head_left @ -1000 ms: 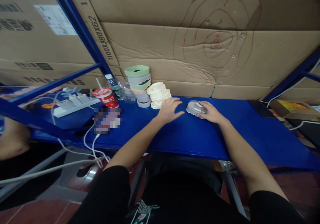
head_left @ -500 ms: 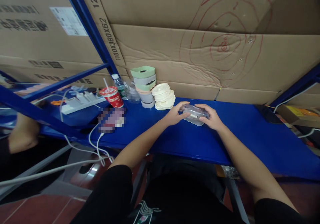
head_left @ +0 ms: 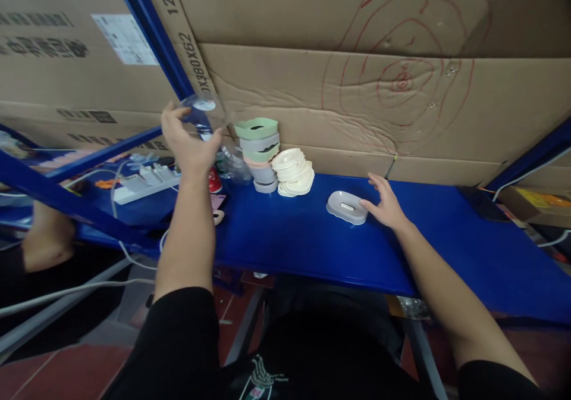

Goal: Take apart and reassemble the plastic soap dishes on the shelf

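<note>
My left hand (head_left: 190, 141) is raised at the upper left, fingers and thumb gripping a clear plastic cover (head_left: 204, 114). On the blue table lies a shallow grey oval dish (head_left: 355, 212) with a white slot-like piece in its middle. My right hand (head_left: 387, 205) is beside the dish's right end, fingers apart, the thumb tip at its rim. Left of the dish, cream dishes (head_left: 294, 177) are piled up. Against them leans a stack of green, grey and peach rings (head_left: 259, 150).
More clear plastic covers (head_left: 237, 168) sit left of the stack. A red cup (head_left: 215, 181) is partly hidden by my left arm. Further left lie a white power strip (head_left: 147, 184) with cables and another person's arm (head_left: 51, 236). Cardboard (head_left: 285, 102) closes off the back.
My left hand has lifted the clear cover off the grey dish and carried it up and left. The right hand has loosened and stays beside the dish.
</note>
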Demonstrator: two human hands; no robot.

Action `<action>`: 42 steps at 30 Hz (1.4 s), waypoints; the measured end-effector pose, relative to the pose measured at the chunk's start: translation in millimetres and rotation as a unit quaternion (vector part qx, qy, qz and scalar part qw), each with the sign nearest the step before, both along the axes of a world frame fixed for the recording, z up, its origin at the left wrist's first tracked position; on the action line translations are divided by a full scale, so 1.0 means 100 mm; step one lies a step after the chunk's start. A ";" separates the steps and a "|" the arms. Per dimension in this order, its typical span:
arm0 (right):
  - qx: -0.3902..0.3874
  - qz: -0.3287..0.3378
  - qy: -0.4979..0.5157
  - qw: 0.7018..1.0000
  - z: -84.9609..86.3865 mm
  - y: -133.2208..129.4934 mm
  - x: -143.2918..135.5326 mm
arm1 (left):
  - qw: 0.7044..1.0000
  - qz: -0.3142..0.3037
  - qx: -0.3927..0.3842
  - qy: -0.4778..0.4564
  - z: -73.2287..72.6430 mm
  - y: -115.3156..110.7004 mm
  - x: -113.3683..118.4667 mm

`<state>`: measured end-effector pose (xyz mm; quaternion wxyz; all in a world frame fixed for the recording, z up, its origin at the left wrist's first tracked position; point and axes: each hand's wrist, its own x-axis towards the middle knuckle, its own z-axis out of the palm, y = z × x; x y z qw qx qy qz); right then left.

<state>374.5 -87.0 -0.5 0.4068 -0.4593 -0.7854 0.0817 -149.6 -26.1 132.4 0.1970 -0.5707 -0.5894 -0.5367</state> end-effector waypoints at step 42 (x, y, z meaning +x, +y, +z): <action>-0.042 0.109 0.031 0.993 -0.24 0.08 -0.20 | 0.826 -0.464 -0.310 0.081 -1.55 -0.42 2.26</action>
